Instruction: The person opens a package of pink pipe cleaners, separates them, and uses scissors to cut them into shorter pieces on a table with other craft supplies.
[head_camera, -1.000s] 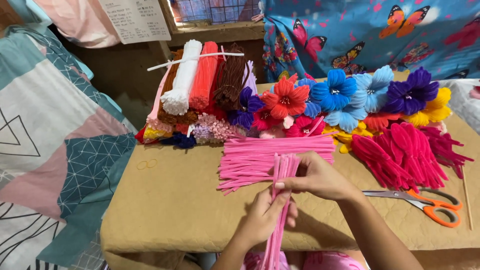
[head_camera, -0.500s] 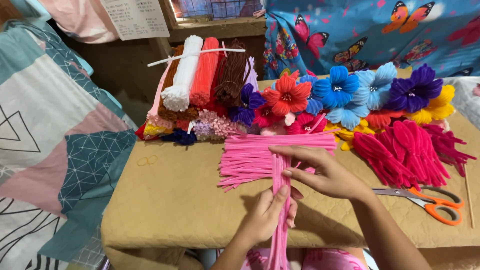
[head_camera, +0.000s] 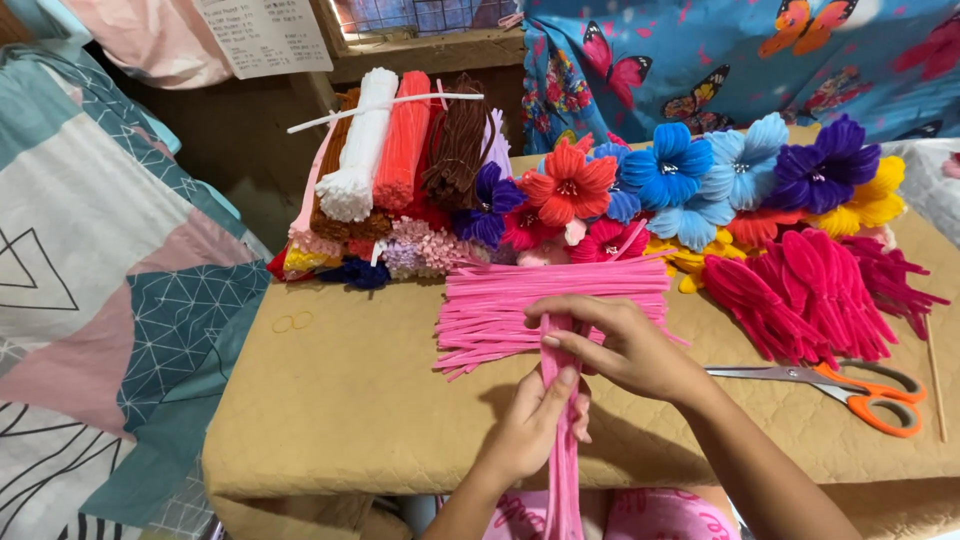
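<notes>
A small bunch of pink fuzzy pipe cleaners (head_camera: 563, 440) stands gathered lengthwise, hanging over the near edge of the tan padded table (head_camera: 340, 400). The left hand (head_camera: 535, 425) is clenched around the bunch; the right hand (head_camera: 625, 345) pinches its top. Just behind the bunch lies a loose flat pile of pink pipe cleaners (head_camera: 560, 300), unshaped. Right of the bunch lie finished magenta looped petals (head_camera: 810, 290) and orange-handled scissors (head_camera: 850, 385); farther back, completed fuzzy flowers (head_camera: 680, 175). So I judge plenty of work remains.
</notes>
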